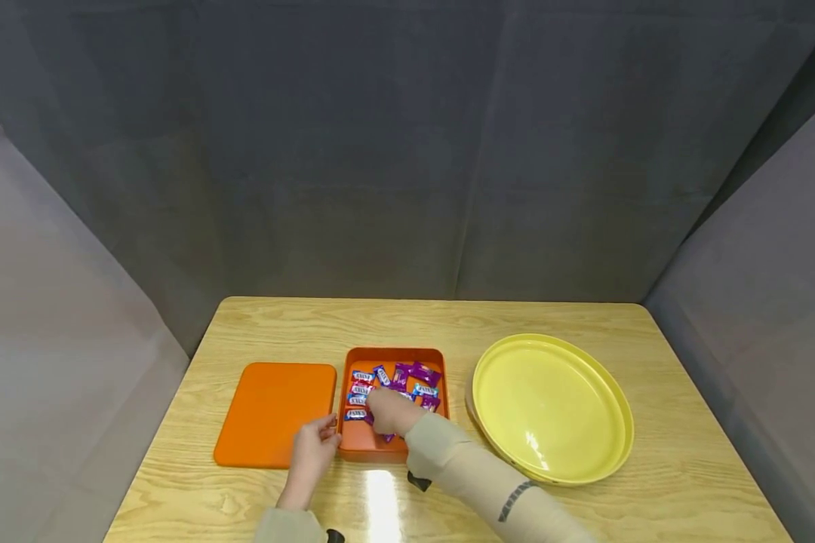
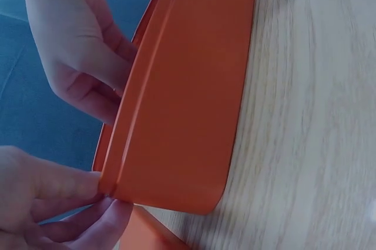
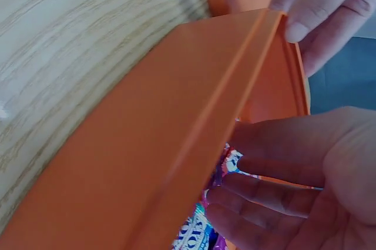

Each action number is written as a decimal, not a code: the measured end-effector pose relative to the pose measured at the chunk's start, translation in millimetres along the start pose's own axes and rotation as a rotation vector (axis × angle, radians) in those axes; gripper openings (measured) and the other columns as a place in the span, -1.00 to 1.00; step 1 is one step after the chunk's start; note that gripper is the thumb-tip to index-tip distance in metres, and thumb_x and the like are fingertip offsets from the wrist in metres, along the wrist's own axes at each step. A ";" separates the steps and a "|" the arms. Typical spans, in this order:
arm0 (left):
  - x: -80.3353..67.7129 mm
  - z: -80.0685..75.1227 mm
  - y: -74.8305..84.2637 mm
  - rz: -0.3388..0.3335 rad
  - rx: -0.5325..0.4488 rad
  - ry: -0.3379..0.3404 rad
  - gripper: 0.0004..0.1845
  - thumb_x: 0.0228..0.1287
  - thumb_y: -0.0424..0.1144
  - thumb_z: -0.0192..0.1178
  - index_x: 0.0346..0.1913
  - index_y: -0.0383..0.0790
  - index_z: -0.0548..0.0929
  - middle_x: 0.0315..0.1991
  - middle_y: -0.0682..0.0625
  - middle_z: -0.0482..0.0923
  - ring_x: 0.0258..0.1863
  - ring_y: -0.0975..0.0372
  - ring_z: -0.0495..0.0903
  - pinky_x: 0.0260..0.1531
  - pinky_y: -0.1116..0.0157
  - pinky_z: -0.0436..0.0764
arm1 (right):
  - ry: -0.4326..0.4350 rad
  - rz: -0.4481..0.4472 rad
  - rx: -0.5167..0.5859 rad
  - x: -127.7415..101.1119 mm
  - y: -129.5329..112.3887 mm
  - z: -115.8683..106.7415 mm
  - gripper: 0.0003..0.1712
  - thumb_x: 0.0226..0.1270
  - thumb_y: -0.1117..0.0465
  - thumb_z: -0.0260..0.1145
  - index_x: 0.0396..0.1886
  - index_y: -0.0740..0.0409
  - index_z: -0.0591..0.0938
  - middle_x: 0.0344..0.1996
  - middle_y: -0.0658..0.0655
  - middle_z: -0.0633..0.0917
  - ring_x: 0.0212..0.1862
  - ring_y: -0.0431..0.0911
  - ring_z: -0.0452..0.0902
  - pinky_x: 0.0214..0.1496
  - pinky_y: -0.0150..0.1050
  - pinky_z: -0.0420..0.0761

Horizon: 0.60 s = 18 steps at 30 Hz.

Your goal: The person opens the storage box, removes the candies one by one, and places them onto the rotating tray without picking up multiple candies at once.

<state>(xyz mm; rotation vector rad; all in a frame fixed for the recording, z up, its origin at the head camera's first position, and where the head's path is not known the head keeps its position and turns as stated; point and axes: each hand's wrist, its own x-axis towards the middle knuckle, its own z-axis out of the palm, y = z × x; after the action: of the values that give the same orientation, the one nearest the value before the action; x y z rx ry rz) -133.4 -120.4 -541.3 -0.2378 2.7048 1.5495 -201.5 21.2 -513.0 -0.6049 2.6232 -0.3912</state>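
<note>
Nearest the head camera, two sleeved forearms reach onto a wooden table (image 1: 652,452) toward an orange box (image 1: 373,451) standing near its front edge. Left hand (image 1: 312,451) sits at the box's near left corner, its fingertips (image 2: 108,212) pinching the rim there, as the left wrist view shows plainly; the box appears braced by this hold. Right hand (image 1: 390,413) is inside the box, fingers (image 3: 264,194) bent downward over the wrapped candies (image 1: 407,381), which lie in a loose layer of purple, blue and red wrappers across the box floor. Whether the right hand already has a candy pinched cannot be told: the right wrist view shows fingers curled just above a wrapper, but no closed pinch is visible. An orange lid (image 1: 275,413) lies flat on the table just to the left of the box, touching or nearly touching its wall. A yellow plate (image 1: 604,422) rests to the right of the box, apart from it, holding nothing visible. Judgement on the step in hand: a candy is being picked out. To do it well, the left hand should keep the corner steady so the box does not slide, and the right fingers should settle on a single wrapper at its twisted end and lift straight up clear of the rim, so that neighbouring pieces are not dragged out.
</note>
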 end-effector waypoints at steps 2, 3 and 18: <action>-0.1 -0.3 0.1 -0.006 0.003 -0.006 -0.65 0.08 -0.55 0.15 0.00 -0.56 0.54 -0.16 -0.34 0.58 -0.27 0.06 0.58 -0.38 0.27 0.61 | -0.002 0.004 -0.003 1.4 0.0 2.3 -0.89 0.04 0.42 0.33 -0.40 0.20 0.60 -0.56 0.00 0.54 -0.51 -0.18 0.39 -0.40 -0.37 0.48; -0.3 -0.4 0.4 -0.011 0.007 -0.010 -0.65 0.09 -0.55 0.15 0.00 -0.55 0.54 -0.17 -0.33 0.58 -0.27 0.06 0.58 -0.39 0.28 0.61 | -0.004 0.006 -0.008 1.9 -0.3 2.8 -0.90 0.04 0.41 0.33 -0.41 0.20 0.60 -0.56 0.00 0.54 -0.51 -0.18 0.39 -0.41 -0.37 0.47; -0.4 -2.0 2.1 -0.009 0.010 -0.028 -0.65 0.10 -0.55 0.15 0.00 -0.56 0.53 -0.24 -0.31 0.59 -0.33 0.11 0.56 -0.48 0.33 0.57 | -0.008 -0.032 -0.120 20.7 2.5 16.4 -0.89 0.06 0.33 0.37 -0.52 0.14 0.57 -0.53 0.02 0.56 -0.46 -0.16 0.42 -0.38 -0.33 0.50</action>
<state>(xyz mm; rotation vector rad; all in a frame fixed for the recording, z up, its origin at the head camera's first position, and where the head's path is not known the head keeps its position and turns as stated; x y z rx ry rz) -133.1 -121.0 -538.4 -0.2264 2.6861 1.5254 -211.8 10.8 -535.1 -0.6868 2.6464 -0.2414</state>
